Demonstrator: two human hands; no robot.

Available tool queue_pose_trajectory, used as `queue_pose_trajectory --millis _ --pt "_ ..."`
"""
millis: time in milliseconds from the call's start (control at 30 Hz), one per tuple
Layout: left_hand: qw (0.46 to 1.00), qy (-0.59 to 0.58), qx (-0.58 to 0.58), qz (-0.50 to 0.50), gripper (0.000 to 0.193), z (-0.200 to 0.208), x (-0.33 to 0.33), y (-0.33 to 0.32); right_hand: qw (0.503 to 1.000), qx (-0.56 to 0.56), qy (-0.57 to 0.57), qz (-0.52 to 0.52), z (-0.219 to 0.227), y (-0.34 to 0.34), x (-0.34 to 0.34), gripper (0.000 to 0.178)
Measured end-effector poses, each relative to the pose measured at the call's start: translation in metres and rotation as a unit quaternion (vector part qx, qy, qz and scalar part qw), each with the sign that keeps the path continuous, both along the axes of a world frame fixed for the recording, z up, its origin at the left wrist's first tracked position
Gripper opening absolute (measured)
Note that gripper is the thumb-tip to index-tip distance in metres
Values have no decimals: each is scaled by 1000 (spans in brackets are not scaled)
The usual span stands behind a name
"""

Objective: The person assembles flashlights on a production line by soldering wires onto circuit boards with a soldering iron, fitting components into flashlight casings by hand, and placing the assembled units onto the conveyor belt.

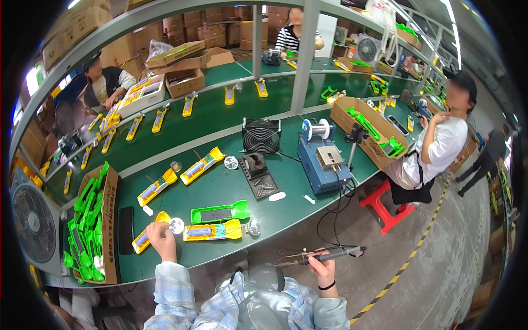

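My left hand [160, 237] rests on the green bench and pinches a yellow plastic part [144, 235] with a small round silver reflector at its tip. Beside it lie another yellow part with a blue strip [213, 231] and a green plastic shell [220, 212]. My right hand [323, 269] is off the bench edge, over my lap, gripping a soldering iron [324, 256] that points left, tip near thin wire. My plaid sleeves come in from the lower edge.
A cardboard box of green shells [91, 225] stands at my left, with a fan [33, 223] beyond it. A small black fan [260, 136], a soldering stand [257, 171] and a blue soldering station [322, 159] sit ahead. A seated person [434, 148] is at right.
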State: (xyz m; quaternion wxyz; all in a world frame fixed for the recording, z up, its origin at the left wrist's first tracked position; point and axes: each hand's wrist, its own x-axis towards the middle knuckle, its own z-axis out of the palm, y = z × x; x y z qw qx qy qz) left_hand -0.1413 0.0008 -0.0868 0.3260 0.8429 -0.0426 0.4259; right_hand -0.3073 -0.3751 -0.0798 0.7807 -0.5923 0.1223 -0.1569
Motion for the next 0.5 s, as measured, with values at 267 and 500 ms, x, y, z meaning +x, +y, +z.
queue_pose_trajectory --millis 267,500 --pt "1000 -12 -3 24 10 5 7 -1 995 -25 85 -35 -6 -3 3 12" --pt "1000 -3 9 28 12 16 8 8 995 -31 98 -17 -36 -4 17 14"
